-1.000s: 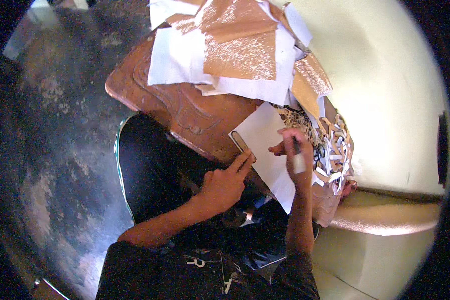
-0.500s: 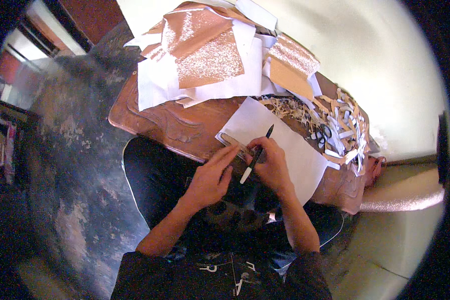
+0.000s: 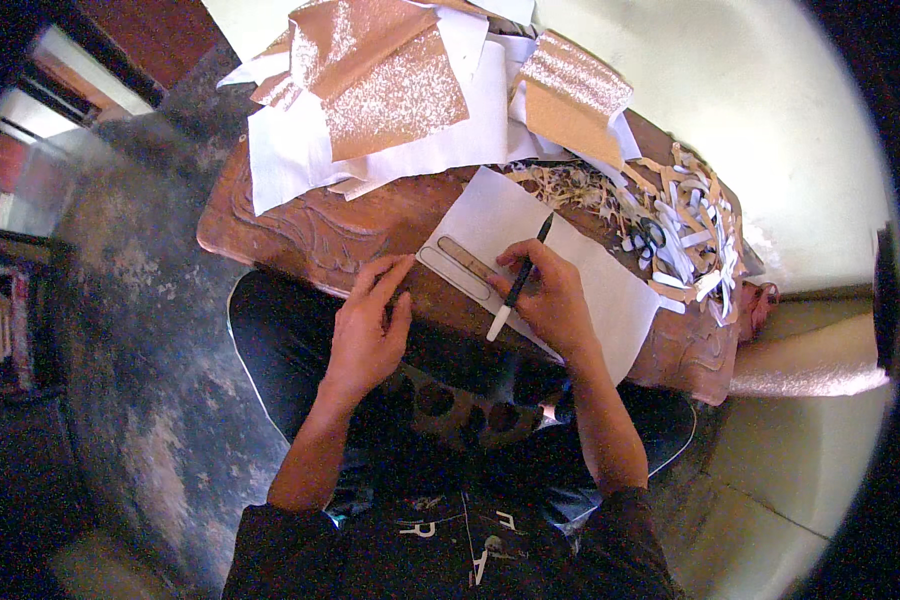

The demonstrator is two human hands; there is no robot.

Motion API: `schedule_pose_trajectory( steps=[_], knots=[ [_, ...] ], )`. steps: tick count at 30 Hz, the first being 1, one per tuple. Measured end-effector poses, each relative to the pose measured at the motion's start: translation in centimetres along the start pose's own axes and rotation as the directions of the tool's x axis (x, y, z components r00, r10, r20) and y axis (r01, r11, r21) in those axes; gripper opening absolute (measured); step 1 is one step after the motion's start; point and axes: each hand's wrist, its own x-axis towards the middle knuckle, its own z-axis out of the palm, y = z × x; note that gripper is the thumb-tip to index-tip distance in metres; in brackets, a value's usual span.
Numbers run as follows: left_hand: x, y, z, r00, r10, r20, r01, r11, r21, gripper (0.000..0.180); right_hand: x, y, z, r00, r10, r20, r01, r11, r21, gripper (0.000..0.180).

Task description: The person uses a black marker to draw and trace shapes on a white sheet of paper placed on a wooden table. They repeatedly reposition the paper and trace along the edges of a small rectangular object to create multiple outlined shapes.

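Note:
A white sheet point(image 3: 600, 285) lies slantwise on the carved wooden table. On its left part rests a narrow brown strip with rounded ends point(image 3: 464, 257). Just nearer to me, a drawn long rounded outline point(image 3: 454, 274) runs alongside it. My right hand point(image 3: 550, 295) is closed around a black-and-white marker pen point(image 3: 526, 270), its black end pointing away from me and its white end toward me. That hand's fingertips are by the strip's right end; whether they touch it, I cannot tell. My left hand point(image 3: 368, 325) is open, fingers stretched out by the sheet's left corner, holding nothing.
Brown shiny sheets point(image 3: 395, 95) and white sheets point(image 3: 290, 150) are piled at the table's far side. Cut strips point(image 3: 705, 235) and fine shavings point(image 3: 575, 200) heap up at the right, with black-handled scissors point(image 3: 648, 240) among them. The table's carved edge point(image 3: 270, 235) curves at left.
My left hand has drawn back leftward off the strip. The right hand, still with the marker, has shifted slightly right, and the strip with the outline beside it now shows uncovered.

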Motion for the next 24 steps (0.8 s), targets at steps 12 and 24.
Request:
schedule_pose_trajectory(
  steps=[12,24],
  knots=[
    [-0.8,0.9,1.8,0.984,0.101,0.145,-0.113,0.99,0.079,0.039,0.1,-0.3,0.4,0.997,0.004,0.074,-0.008,0.999,0.048,0.019],
    [-0.8,1.1,2.0,0.98,0.151,0.131,-0.165,0.981,0.106,0.04,0.4,-1.2,0.8,0.996,0.021,0.087,-0.024,0.999,0.03,0.02]
  ],
)
